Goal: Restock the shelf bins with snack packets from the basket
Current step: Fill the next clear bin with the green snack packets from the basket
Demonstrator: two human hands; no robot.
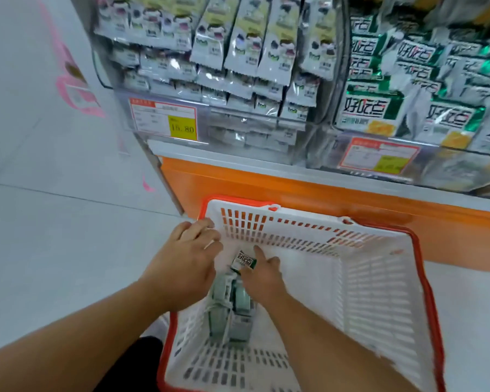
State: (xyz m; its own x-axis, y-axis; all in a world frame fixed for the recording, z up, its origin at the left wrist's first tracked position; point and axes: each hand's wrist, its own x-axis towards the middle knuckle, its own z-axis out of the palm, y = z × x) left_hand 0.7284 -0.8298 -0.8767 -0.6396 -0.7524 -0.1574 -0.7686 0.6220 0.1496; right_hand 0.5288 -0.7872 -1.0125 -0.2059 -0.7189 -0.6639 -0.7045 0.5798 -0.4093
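White slotted basket (379, 278) rimmed red; green-white packet (244, 261); orange shelf base (294, 193)

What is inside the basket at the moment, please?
A green-and-white packet in the right hand, and pale packets on the basket floor. The hands cover any more.

A green-and-white snack packet (244, 261) lies tilted in the white, red-rimmed basket (379, 278) below full shelf bins (238, 120).

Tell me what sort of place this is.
Most likely a shop aisle. Clear shelf bins are packed with snack packets, a price tag hangs on the front, and a shopping basket sits on the floor.
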